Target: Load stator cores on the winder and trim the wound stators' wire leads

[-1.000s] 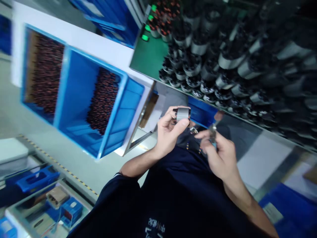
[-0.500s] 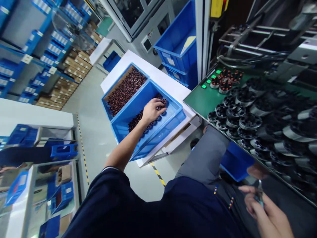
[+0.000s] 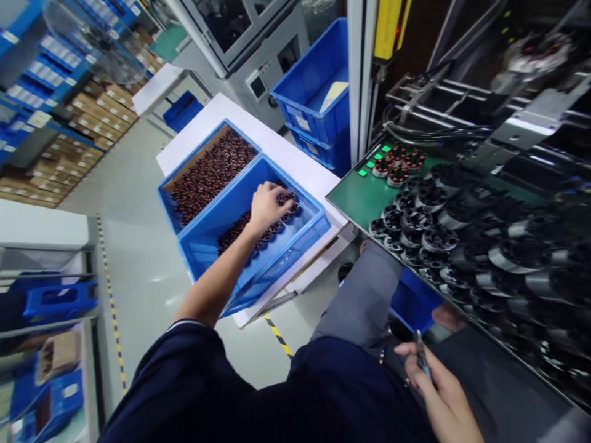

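My left hand (image 3: 266, 206) reaches into the nearer blue bin (image 3: 296, 229), its fingers curled round a small dark, copper-wound motor stator (image 3: 285, 199). More stators (image 3: 234, 234) of the same kind lie in rows beneath and beside that hand. Low at the right, above my lap, my right hand (image 3: 436, 383) is closed on small pliers (image 3: 421, 354) with pale blue handles and metal jaws pointing up. Nothing shows between the jaws.
A second blue bin (image 3: 167, 200) full of wound stators adjoins on the white table (image 3: 318, 178). To the right, a green bench (image 3: 348, 195) carries stacked black-and-silver stators (image 3: 438, 239) and several orange-tipped ones (image 3: 398, 175). Blue crates (image 3: 300, 114) stand behind.
The view has shifted, so the bins and bench appear further left. My left hand stays in the nearer bin, its fingers now round a stator. My right hand still holds the pliers.
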`<act>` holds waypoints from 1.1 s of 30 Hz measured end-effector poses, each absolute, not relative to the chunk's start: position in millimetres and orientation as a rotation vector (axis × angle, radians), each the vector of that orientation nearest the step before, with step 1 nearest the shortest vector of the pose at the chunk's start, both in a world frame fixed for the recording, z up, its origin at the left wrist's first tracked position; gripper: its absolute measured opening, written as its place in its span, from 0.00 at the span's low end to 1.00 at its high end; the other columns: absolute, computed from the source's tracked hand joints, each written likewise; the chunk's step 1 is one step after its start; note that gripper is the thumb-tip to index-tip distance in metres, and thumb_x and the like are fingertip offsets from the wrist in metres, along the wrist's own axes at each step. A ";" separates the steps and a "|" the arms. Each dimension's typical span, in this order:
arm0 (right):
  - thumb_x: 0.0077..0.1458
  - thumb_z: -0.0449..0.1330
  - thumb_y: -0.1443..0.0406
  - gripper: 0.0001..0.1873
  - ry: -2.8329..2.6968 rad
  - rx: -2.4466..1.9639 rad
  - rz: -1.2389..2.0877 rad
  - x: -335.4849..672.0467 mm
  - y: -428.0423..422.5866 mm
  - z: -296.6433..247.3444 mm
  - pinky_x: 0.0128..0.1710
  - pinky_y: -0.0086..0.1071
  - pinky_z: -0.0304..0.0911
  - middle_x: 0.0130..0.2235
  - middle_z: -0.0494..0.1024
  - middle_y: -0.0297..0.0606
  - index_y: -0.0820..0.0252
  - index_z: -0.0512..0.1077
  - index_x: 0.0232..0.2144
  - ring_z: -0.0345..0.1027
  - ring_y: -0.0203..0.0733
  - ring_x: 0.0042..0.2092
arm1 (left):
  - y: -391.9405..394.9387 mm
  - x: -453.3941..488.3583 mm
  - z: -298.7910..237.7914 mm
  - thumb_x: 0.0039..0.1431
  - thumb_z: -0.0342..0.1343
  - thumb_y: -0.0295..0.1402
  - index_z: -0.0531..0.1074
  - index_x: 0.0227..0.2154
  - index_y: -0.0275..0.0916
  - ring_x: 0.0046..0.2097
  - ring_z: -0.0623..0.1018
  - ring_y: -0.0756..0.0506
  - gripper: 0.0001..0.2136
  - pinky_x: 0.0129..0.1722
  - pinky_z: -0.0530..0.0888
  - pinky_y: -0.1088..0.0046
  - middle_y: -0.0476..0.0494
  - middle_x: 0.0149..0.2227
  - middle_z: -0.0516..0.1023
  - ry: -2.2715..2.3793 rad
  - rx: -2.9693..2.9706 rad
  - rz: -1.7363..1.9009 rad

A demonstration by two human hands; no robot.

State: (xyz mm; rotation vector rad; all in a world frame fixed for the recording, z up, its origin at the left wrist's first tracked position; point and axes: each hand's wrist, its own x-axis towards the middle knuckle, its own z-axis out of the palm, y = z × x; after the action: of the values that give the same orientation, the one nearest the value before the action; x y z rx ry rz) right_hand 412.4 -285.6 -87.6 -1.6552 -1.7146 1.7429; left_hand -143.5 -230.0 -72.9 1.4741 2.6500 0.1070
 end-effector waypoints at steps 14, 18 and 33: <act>0.81 0.57 0.43 0.28 -2.128 -1.352 1.775 395.9 -301.9 -37.7 0.69 0.45 0.78 0.57 0.90 0.48 0.54 0.87 0.59 0.86 0.56 0.60 | -26.8 13.1 -78.5 0.69 0.67 0.22 0.84 0.67 0.36 0.87 0.55 0.20 0.25 0.84 0.66 0.32 0.24 0.85 0.60 2.236 2.079 0.247; 0.80 0.57 0.39 0.32 -1.990 -1.426 1.813 419.5 -316.1 -53.6 0.69 0.42 0.76 0.59 0.89 0.48 0.54 0.87 0.57 0.85 0.56 0.62 | -28.5 3.5 -83.9 0.70 0.68 0.28 0.88 0.55 0.36 0.84 0.60 0.22 0.13 0.81 0.69 0.34 0.26 0.80 0.69 2.206 2.008 0.267; 0.75 0.72 0.61 0.07 -1.395 -1.176 1.261 404.4 -278.1 -30.4 0.29 0.30 0.67 0.27 0.79 0.30 0.54 0.90 0.50 0.72 0.37 0.26 | -245.3 148.4 -5.2 0.72 0.76 0.52 0.77 0.42 0.47 0.49 0.85 0.39 0.18 0.46 0.83 0.58 0.44 0.45 0.83 1.328 1.840 1.399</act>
State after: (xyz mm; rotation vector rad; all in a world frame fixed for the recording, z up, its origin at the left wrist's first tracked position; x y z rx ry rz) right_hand 404.4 -278.1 -30.4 -1.1758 -1.3949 1.2613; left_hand 148.4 -245.3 -5.2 1.8403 1.3281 1.3991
